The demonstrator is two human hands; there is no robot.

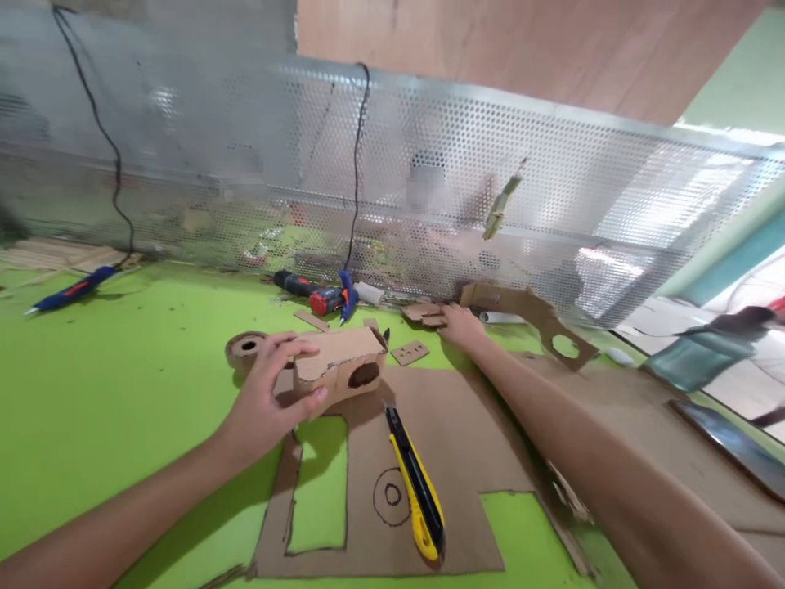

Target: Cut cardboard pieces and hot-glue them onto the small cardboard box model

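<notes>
My left hand (pixel 270 388) grips the left end of a small cardboard box (pixel 337 364), thumb on the near side and fingers over the top. A dark round hole shows in the box's near face. My right hand (pixel 459 327) reaches far forward to some cardboard scraps (pixel 423 313) by the mesh; its fingertips touch them, and their grip is hard to make out. Below the box lies a cut cardboard sheet (pixel 454 458) with drawn circles and a rectangular opening. A yellow and black utility knife (pixel 417 483) rests on that sheet.
A cardboard ring (pixel 245 348) stands left of the box. Behind are a screwdriver-like tool (pixel 298 284), a blue glue gun (pixel 348 296) and a curved cardboard piece (pixel 540 315). A blue pen-like tool (pixel 74 290) lies left. Perforated metal (pixel 429 188) bounds the table's back.
</notes>
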